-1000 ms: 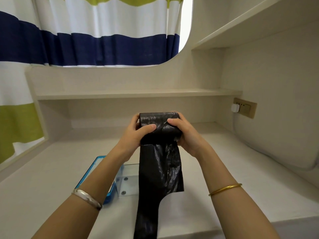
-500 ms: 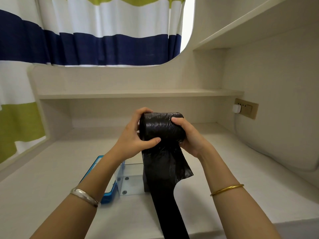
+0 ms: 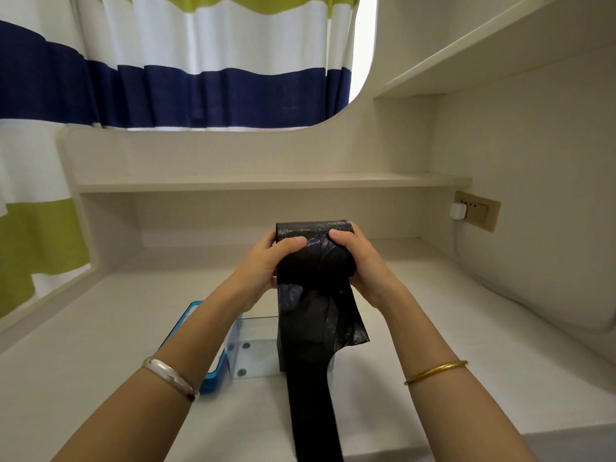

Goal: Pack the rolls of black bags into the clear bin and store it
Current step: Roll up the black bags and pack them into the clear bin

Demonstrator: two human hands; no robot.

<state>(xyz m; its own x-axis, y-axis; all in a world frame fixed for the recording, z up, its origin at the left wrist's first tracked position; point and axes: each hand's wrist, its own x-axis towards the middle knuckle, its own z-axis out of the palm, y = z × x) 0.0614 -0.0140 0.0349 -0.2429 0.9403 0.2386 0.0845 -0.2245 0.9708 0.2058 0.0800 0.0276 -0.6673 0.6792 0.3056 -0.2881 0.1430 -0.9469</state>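
desk: pale cream wood-grain top, built into an alcove
shelf: low one across the back, a higher one at right
window: striped curtain, white/navy/green, daylight at its right edge
wall: outlet with white plug

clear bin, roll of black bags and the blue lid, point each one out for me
clear bin [image 3: 253, 353], head view, on its transparent front wall near the round feet
roll of black bags [image 3: 313, 258], head view, on the rolled body between both hands
blue lid [image 3: 213, 378], head view, on its near corner left of the bin
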